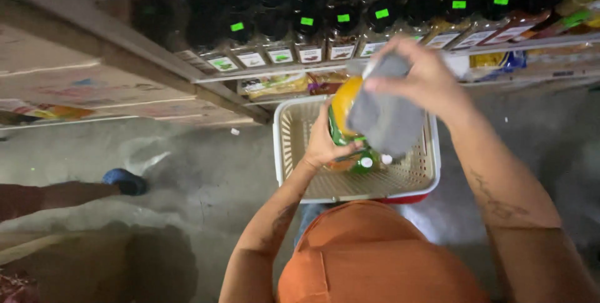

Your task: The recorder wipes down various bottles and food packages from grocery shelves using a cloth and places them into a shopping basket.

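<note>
Your left hand [323,143] fingers grip an orange-and-green bottle [342,110]; your right hand [420,78] fingers clasp a grey cloth [386,118] against it, above the basket [289,146] on concrete floor [206,171], below stocked shelves [350,46].

Bottle [342,112] half hidden behind grey cloth [385,115]; shelf labels [281,56] blurred.

Looked like a shop aisle: shelf [325,71] edge lined with price labels [280,56], rows of dark bottles [342,25] with green stickers, plastic shopping basket [289,146] on concrete floor [206,171] below.
</note>
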